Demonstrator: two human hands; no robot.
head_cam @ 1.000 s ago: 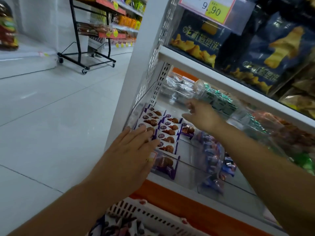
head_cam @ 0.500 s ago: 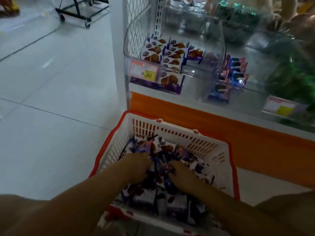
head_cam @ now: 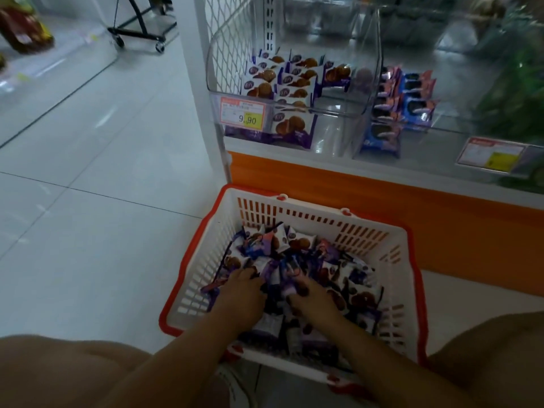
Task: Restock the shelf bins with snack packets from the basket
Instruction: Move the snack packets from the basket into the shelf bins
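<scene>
A white basket with a red rim (head_cam: 323, 219) stands on the floor in front of the shelf, filled with several purple-and-white snack packets (head_cam: 297, 242). Both my hands are down in the pile. My left hand (head_cam: 241, 293) has its fingers curled into the packets on the left side. My right hand (head_cam: 312, 298) curls round purple packets near the middle. Above, a clear shelf bin (head_cam: 347, 110) holds neat rows of the same cookie packets (head_cam: 265, 86) on its left side.
A second clear bin to the right holds blue and pink packets (head_cam: 412, 92). A price tag (head_cam: 243, 113) reads 9.90. The orange shelf base (head_cam: 382, 195) runs behind the basket. A wheeled rack (head_cam: 141, 33) stands far left. My knees (head_cam: 59, 372) flank the basket.
Both hands left the shelf bin and dropped into the basket, and the view tilted down. Over the last half second the fingers have closed further into the packets.
</scene>
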